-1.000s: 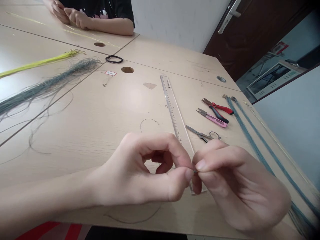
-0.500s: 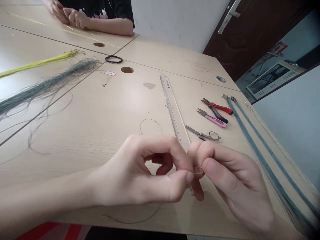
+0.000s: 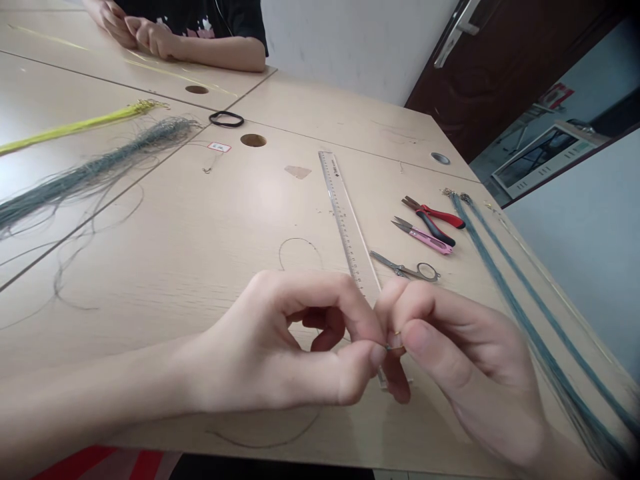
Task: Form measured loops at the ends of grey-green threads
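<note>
Left hand [image 3: 280, 347] and right hand [image 3: 450, 360] pinch a tiny clasp [image 3: 395, 341]

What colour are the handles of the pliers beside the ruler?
The pliers have one red and one black handle, clear in the head view.

Both my forearms come in low from the near edge. My left hand [image 3: 280, 347] is curled, thumb & index pinched at the tips. My right hand [image 3: 465, 367] meets it fingertip to fingertip, thumb & index also pinched, other fingers folded under.
</note>
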Available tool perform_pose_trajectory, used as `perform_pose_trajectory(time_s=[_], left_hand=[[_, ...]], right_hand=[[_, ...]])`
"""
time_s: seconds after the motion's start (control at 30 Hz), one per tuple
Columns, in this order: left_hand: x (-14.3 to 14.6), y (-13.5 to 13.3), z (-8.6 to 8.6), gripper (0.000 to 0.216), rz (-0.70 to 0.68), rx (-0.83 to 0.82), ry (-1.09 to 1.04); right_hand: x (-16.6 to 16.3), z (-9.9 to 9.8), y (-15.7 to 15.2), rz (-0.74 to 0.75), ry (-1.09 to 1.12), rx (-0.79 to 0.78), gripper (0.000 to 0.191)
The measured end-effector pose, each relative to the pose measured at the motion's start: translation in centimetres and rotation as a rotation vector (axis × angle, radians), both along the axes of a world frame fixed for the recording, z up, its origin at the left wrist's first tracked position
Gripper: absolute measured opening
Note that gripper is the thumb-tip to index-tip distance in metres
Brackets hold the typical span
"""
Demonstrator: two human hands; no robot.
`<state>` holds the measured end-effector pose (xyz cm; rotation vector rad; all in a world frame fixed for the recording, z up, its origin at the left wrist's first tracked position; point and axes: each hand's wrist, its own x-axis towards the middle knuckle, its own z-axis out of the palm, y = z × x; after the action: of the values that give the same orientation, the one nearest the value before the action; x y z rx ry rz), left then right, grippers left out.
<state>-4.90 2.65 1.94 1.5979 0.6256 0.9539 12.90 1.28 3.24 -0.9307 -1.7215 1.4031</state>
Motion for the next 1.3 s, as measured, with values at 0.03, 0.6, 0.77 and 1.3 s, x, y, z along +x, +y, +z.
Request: perform_pose_trajectory(time_s=[0.03, 0.6, 0.77, 1.3], left_hand=[[-0.02, 0.02, -0.04, 0.011, -0.001, 0.003, 0.003], [-0.1, -0.06, -0.17, 0.01, -0.003, -0.019, -0.024], [-0.1, -0.11, -0.29, 0.009, 0.002, -0.008, -0.027], [-0.26, 0.02, -0.57, 0.01, -0.018, 0.015, -0.006]], right_hand=[[0.01, -0.01, 0.0, -0.001, -0.002, 0.004, 0.022], [0.16, -0.11, 0.04, 0.018, 0.046, -0.003, 0.019], [0.23, -0.17, -0.12, 0.011, 0.047, 0.006, 0.019], [0.05, -0.2, -0.11, -0.006, 0.023, 0.085, 0.019]])
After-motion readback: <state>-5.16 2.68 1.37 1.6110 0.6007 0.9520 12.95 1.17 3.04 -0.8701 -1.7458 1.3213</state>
